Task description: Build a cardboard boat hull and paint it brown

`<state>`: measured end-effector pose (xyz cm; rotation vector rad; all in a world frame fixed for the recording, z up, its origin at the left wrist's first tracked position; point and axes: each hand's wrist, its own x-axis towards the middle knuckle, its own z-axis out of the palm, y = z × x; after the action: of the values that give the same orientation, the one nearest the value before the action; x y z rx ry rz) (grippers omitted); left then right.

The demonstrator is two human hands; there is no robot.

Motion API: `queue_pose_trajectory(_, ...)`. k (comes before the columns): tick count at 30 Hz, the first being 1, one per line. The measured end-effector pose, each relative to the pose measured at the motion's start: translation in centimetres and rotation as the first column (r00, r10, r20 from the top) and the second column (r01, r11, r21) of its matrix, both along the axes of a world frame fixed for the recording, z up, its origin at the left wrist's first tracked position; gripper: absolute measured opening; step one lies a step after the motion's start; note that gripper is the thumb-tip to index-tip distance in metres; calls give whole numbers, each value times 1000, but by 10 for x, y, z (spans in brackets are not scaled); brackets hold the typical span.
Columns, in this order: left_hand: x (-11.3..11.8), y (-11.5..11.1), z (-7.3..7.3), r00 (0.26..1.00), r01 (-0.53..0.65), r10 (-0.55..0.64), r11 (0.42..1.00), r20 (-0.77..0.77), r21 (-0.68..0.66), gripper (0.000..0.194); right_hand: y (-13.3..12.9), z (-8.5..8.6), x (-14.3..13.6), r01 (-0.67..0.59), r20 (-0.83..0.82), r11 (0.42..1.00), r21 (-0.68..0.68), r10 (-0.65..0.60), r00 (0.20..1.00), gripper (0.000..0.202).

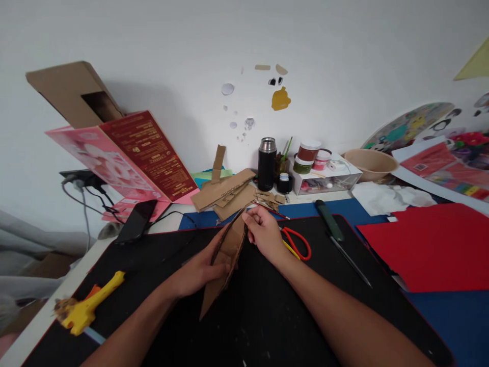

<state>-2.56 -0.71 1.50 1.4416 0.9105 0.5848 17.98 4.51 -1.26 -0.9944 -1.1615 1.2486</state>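
A folded piece of brown cardboard is held above the black mat, its lower end tapering to a point. My left hand wraps around its lower left part, with the thumb pressed on the inner face. At the upper right edge of the cardboard, my right hand pinches the rim with thumb and fingers. Just right of that hand lie scissors with red handles, partly hidden by the wrist.
Cardboard scraps and a black thermos stand behind my hands. A green-handled tool and red paper lie right. A yellow glue gun and a phone are left.
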Motion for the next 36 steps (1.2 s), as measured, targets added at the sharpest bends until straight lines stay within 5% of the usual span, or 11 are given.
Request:
queue_pose_trajectory(4,2,0,3,998,-12,11,1000,-69,-23,108,0,2,2,-25,4,1000,-5,25,1000,33)
queue_pose_trajectory(29,12,-6,-11,993,-82,85,996,84,-39,108,2,-1,2,-23,-76,996,-87,16,997,42)
queue_pose_trajectory(36,12,-4,-9,992,-117,119,991,44,-59,81,-1,3,2,-149,-59,983,-111,143,988,47)
